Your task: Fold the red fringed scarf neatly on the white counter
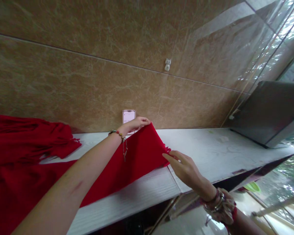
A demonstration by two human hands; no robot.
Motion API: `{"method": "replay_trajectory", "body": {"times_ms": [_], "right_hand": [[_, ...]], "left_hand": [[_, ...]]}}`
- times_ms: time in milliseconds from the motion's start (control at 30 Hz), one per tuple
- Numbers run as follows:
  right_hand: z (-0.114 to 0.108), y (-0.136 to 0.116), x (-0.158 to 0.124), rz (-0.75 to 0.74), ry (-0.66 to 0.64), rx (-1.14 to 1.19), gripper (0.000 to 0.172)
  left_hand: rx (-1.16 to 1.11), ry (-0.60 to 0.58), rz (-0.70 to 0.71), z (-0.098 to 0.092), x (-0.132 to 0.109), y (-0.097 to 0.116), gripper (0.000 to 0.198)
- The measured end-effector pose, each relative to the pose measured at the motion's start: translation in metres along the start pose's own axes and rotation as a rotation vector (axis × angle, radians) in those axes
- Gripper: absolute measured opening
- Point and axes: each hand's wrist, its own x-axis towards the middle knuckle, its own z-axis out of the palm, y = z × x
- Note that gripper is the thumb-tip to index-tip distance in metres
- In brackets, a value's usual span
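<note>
A red scarf (pixel 137 160) with a fringed end lies lengthwise along the white countertop. My left hand (pixel 138 123) pinches its far corner, which is lifted a little off the surface. At the near side of the fringed end, my right hand (pixel 181 164) has thumb and fingers closed on the edge. Between the two hands the end runs nearly straight, with some fringe showing by the right fingertips. My left forearm crosses over the cloth and hides part of it.
More bunched red cloth (pixel 39 140) with fringe is heaped at the left. A phone (pixel 128 116) leans on the tiled wall behind my left hand. A cat-shaped hook (pixel 167 64) is on the wall. A grey box-like object (pixel 269 112) stands at the counter's right end.
</note>
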Motion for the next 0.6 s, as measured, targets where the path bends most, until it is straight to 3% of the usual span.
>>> {"method": "replay_trajectory", "body": {"times_ms": [200,333,433,600], "right_hand": [[-0.017,-0.011,0.025,0.181,0.098,0.341,0.028],[-0.023,-0.009,0.043,0.426,0.023,0.556,0.019],[-0.016,-0.003,0.061,0.676,-0.03,0.651,0.032],[0.002,0.011,0.09,0.725,-0.156,0.677,0.027]], "left_hand": [[0.033,0.184,0.264,-0.011,-0.019,0.028,0.025],[0.011,0.258,0.353,-0.015,-0.026,0.038,0.027],[0.033,0.253,0.379,-0.017,-0.029,0.043,0.028],[0.033,0.229,0.429,-0.015,-0.037,0.052,0.027]]}}
